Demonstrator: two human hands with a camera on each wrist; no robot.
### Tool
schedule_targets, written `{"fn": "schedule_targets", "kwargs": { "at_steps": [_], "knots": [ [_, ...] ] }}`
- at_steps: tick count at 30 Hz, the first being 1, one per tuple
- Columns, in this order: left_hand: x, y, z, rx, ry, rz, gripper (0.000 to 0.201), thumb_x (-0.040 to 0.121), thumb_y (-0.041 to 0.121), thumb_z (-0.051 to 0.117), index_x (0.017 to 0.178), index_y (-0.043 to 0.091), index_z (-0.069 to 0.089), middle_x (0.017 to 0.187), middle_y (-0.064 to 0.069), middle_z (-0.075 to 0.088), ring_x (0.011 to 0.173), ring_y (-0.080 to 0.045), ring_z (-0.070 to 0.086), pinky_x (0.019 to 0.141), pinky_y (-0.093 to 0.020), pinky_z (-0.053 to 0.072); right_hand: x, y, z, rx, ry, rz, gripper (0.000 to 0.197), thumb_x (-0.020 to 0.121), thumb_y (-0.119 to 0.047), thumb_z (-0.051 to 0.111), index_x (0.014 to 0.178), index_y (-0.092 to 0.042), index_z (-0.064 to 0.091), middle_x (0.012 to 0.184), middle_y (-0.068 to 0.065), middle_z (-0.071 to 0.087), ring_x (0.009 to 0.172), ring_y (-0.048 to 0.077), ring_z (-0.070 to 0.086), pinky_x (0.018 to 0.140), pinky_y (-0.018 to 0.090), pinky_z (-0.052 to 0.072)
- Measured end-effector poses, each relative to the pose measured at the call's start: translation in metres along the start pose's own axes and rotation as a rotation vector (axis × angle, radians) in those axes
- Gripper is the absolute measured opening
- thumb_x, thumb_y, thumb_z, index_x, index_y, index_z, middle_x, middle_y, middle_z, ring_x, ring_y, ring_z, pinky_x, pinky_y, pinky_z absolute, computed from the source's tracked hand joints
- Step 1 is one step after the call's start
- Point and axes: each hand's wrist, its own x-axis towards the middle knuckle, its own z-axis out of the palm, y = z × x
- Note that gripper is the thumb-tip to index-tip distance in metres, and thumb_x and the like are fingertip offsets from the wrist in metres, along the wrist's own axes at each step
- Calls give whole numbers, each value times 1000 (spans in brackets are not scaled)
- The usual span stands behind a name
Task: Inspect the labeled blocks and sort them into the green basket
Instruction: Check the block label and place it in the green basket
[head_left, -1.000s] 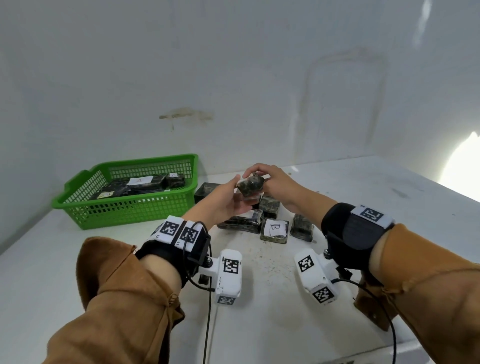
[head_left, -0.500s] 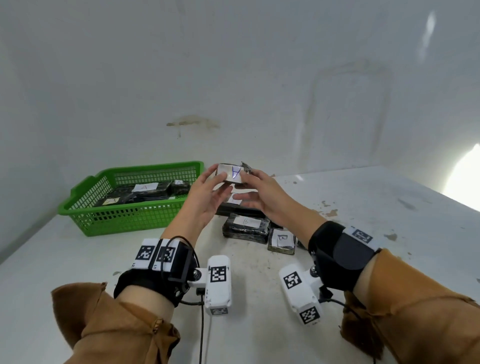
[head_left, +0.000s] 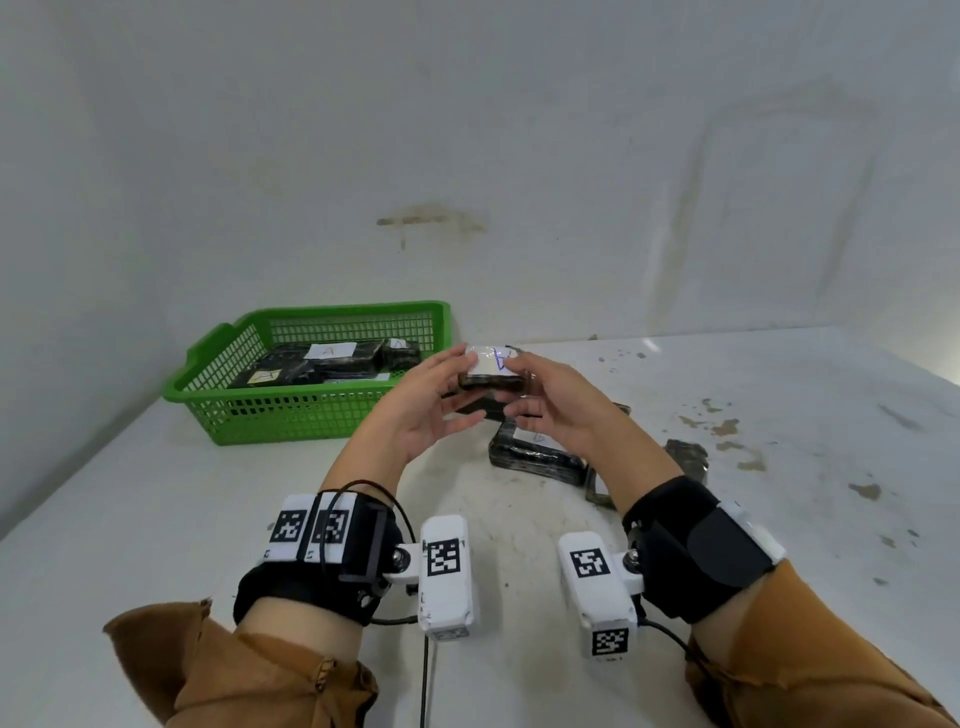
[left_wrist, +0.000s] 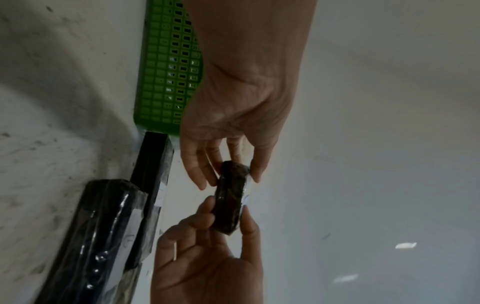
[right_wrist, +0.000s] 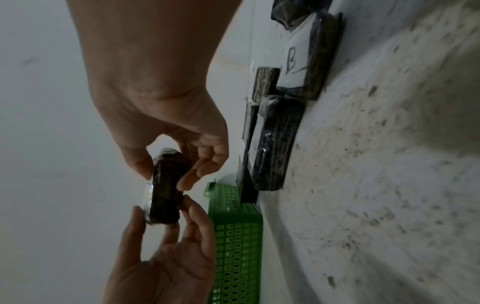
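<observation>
Holding the block (head_left: 491, 370) up between both hands, you kept its white label (head_left: 488, 361) facing the head camera, presumably so the blue letter could be read before sorting. Your left hand (head_left: 421, 405) pinched its near-left end and your right hand (head_left: 550, 410) its right end, each with thumb on top and fingers beneath. The green basket (head_left: 311, 415) sat at 10 o'clock from the block, already holding several dark wrapped blocks with paper labels. More blocks (head_left: 535, 457) lay on the table (head_left: 519, 571) below your right hand, at 5 o'clock from the raised one.

Left wrist view: your left hand (left_wrist: 241, 98) entered from 12 o'clock and your right hand (left_wrist: 207, 263) from 6 o'clock. Both gripped the block (left_wrist: 230, 197) edge-on, the label a thin white strip on its right face. Two long wrapped blocks (left_wrist: 103, 236) lay at 8 o'clock, the basket (left_wrist: 166, 67) at 11 o'clock.

Right wrist view: your right hand (right_wrist: 161, 102) came from 12 o'clock and your left hand (right_wrist: 166, 261) from 6 o'clock, both pinching the block (right_wrist: 166, 189). A block (right_wrist: 319, 57) with a label marked "B" rested at 1 o'clock, with other blocks near it; the basket (right_wrist: 236, 242) stood at 5 o'clock.

Surface: a white tabletop, scuffed and stained brown. Room: plain white walls with faint marks and a bright patch at 3 o'clock in the head view.
</observation>
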Motion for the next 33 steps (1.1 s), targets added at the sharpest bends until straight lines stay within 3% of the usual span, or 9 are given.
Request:
{"fn": "schedule_targets", "kwargs": {
  "at_steps": [3, 7, 14, 22, 28, 33],
  "knots": [
    [2, 2, -4, -8, 23, -28, 24, 88, 21, 63, 111, 27, 60, 99, -2, 62, 91, -18, 62, 61, -29, 56, 3, -2, -2, -46, -53, 11, 22, 91, -25, 58, 110, -16, 56, 79, 10, 69, 48, 12, 57, 55, 24, 45],
    [6, 5, -8, -65, 21, -57, 11, 88, 21, 63, 96, 29, 62, 89, 0, 62, 83, -15, 61, 57, -27, 56, 7, -5, -1, -97, -98, -28, 9, 92, -28, 57, 98, -20, 56, 77, 9, 70, 45, 12, 56, 58, 26, 44],
    [13, 6, -14, -168, -18, -48, 11, 90, 15, 59, 98, 22, 61, 90, -5, 60, 83, -19, 60, 61, -31, 59, 14, -1, 4, -85, -89, -65, 23, 97, -36, 49, 108, -17, 57, 76, 8, 68, 50, 15, 58, 60, 28, 42],
    [16, 2, -11, -208, 15, -51, 16, 91, 13, 58, 106, 18, 59, 98, -9, 60, 85, -24, 62, 66, -33, 59, 17, 3, 4, -96, -68, -42, 21, 97, -34, 49, 107, -17, 56, 73, 8, 66, 49, 14, 56, 58, 27, 42],
    [14, 0, -12, -78, -6, -29, 21, 89, 23, 62, 108, 16, 58, 95, -6, 64, 81, -20, 66, 68, -29, 60, 14, 0, 4, -134, -115, -53, 8, 95, -28, 52, 97, -21, 56, 71, 6, 66, 51, 13, 55, 58, 26, 40],
    [16, -2, -12, 39, 44, 54, 18, 87, 8, 63, 100, 19, 58, 86, -4, 66, 70, -14, 64, 61, -25, 58, 15, 0, 5, -214, -86, -87, 12, 94, -31, 55, 102, -23, 58, 72, 4, 64, 54, 12, 57, 54, 24, 39]
  ]
}}
